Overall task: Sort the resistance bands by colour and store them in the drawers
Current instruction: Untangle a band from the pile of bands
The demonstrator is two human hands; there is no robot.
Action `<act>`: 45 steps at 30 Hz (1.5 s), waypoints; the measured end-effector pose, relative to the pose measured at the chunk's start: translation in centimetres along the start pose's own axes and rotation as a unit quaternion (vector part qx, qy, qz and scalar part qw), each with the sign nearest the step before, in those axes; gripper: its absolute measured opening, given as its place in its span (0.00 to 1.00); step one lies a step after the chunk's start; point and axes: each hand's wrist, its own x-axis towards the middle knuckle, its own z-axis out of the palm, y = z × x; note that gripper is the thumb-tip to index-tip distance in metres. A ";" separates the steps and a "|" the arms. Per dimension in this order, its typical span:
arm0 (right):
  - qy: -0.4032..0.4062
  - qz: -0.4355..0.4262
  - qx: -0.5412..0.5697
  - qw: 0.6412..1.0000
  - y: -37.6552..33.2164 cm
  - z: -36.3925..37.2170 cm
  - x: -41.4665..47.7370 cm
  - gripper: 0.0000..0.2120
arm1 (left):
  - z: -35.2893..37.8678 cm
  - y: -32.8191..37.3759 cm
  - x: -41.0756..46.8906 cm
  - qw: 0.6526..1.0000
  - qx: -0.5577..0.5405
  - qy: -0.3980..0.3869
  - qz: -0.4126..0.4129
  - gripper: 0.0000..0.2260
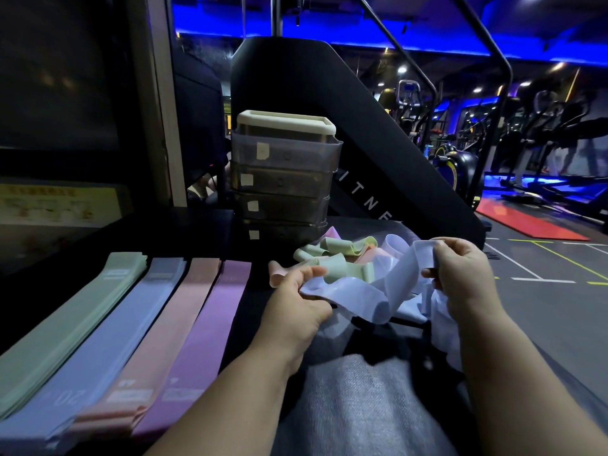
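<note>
Status: both hands on one pale blue band (371,291), held in the air in front of the drawer unit (283,179) and a bit to its right, on my side of it.

Left hand (296,301): thumb and fingers pinch the near end. Right hand (460,278): fingertips pinch the far end, raised higher. The band between them is slack and twisted, not flat. More pale blue material hangs under my right hand; can't tell if that's the same band or another one.

Unsorted pile (335,255) sits at the foot of the drawer unit, right side: green, pink and pale ones tangled together. Four sorted stacks lie left of the drawer unit, towards me: green stack (75,317), blue stack (121,324), pink stack (167,330), purple stack (210,324). All drawers look closed.

Step in hand, as I judge it: flatten this one, then lay it on the blue stack.

To do it well:
- pull the ends apart just enough to take the twist out, no stretching
- check it's a single band before moving
- keep the pinches at the very ends so it folds flat
- lay it lengthwise, edges flush with the blue stack, clear of the pink one beside it

Risk: dragging the loose tail through the pile and pulling others along.
</note>
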 end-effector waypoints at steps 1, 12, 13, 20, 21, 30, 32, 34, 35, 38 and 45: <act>-0.002 0.002 0.003 1.000 -0.1 0.0 -0.1 0.08 | -0.1 0.0 0.0 1.000 0.011 0.008 0.006 0.21; -0.058 0.043 0.021 0.997 -0.7 0.1 -0.7 0.09 | 0.0 -0.7 0.7 0.999 -0.043 0.008 0.005 0.14; -0.055 0.045 0.018 0.997 -0.7 0.1 -0.7 0.09 | 0.0 -0.6 0.7 0.999 -0.048 0.004 -0.001 0.13; -0.013 0.038 0.015 0.999 -0.7 -0.6 -0.3 0.09 | 0.2 -0.5 0.7 0.999 -0.039 0.011 -0.022 0.11; -0.009 0.034 0.018 0.999 -0.7 -0.6 -0.3 0.10 | 0.2 -0.5 0.7 0.999 -0.038 0.013 -0.029 0.13; 0.009 0.029 0.027 0.999 -0.5 -0.6 -0.1 0.11 | 0.1 0.2 -0.1 0.996 -0.027 -0.057 -0.056 0.17; 0.011 0.028 0.034 0.999 -0.4 -0.7 0.1 0.11 | 0.0 0.0 -0.1 0.997 0.019 -0.038 -0.069 0.25; 0.013 0.026 0.037 0.999 -0.3 -0.7 0.2 0.12 | -0.1 0.2 -0.1 0.996 0.054 0.000 -0.075 0.31; 0.015 0.024 0.036 0.999 -0.2 -0.8 0.3 0.12 | -0.1 0.5 -0.2 0.996 0.053 0.024 -0.074 0.30; 0.022 0.022 0.039 0.999 -0.2 -0.8 0.4 0.11 | 0.0 0.9 -0.4 0.994 0.051 0.083 -0.048 0.14; 0.042 0.026 0.051 0.997 -0.2 -1.1 0.6 0.08 | 0.0 1.0 -0.5 0.997 0.053 0.051 -0.037 0.17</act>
